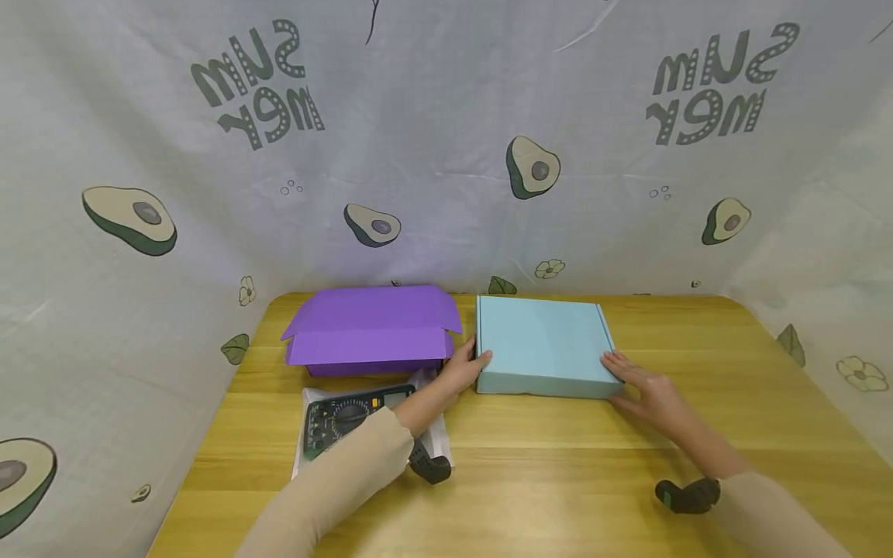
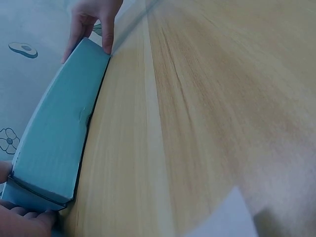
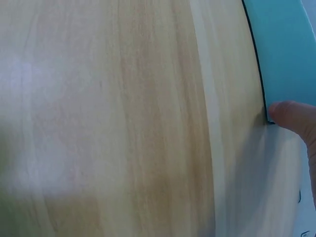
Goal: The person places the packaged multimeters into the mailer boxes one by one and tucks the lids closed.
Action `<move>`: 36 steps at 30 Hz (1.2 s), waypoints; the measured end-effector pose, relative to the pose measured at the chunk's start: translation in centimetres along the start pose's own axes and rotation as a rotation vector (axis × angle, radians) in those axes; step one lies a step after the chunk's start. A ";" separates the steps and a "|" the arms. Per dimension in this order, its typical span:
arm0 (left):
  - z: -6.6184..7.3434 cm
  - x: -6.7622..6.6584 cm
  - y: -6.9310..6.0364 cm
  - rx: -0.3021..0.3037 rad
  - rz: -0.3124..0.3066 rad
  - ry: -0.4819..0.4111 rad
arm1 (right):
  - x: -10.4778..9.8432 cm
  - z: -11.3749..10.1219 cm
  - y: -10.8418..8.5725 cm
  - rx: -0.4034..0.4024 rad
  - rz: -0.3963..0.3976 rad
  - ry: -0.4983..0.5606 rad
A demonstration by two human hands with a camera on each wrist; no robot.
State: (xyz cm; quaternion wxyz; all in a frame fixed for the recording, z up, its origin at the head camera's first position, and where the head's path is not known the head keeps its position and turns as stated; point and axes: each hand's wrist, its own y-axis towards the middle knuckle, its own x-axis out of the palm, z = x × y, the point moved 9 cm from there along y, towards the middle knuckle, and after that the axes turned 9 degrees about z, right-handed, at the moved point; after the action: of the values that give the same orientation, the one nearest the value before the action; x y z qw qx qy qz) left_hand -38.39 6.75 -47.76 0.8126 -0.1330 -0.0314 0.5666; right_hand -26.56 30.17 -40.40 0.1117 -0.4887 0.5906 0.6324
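Observation:
A closed light-blue box (image 1: 544, 341) lies flat on the wooden table. My left hand (image 1: 456, 373) grips its left end, thumb on the near left corner; in the left wrist view that hand (image 2: 24, 219) shows at the lower left. My right hand (image 1: 652, 395) holds the near right corner, fingers along the side. One fingertip of the right hand (image 3: 296, 118) presses the box (image 3: 286, 54) at its lower corner in the right wrist view. The left wrist view shows both hands at opposite ends of the box (image 2: 61, 118).
Left of the blue box stands a purple box (image 1: 373, 329) with its lid flaps spread. In front of it, a black multimeter (image 1: 342, 418) lies on a white wrapper (image 1: 439, 438), partly under my left forearm. A patterned curtain (image 1: 446, 155) hangs behind the table (image 1: 544, 496).

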 end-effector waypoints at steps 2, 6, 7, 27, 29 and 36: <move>-0.1 0.1 0.1 0.002 0.002 -0.001 | 0.0 0.0 -0.1 -0.006 0.005 -0.002; -0.1 0.0 0.0 0.001 0.002 -0.005 | -0.1 -0.2 -0.2 -0.027 0.038 0.003; -0.1 0.0 0.0 0.002 0.002 -0.005 | -0.1 -0.3 -0.1 -0.032 0.048 0.004; 1.1 -0.4 -0.4 0.106 -0.061 0.336 | 2.5 3.9 0.0 0.910 -0.174 0.220; 1.5 -0.4 -0.5 0.168 -0.076 0.403 | 2.8 4.2 -0.2 0.963 -0.210 0.237; 2.7 -0.4 -1.5 0.403 -0.138 0.614 | 3.3 4.5 -1.1 1.015 -0.191 0.302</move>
State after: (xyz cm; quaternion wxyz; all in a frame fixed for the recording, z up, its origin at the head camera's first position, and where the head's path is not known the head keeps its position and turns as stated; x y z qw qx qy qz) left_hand -37.76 6.36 -44.77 0.8303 -0.1318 0.3169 0.4391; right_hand -29.65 32.90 -44.34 0.3046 -0.5105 0.7843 0.1772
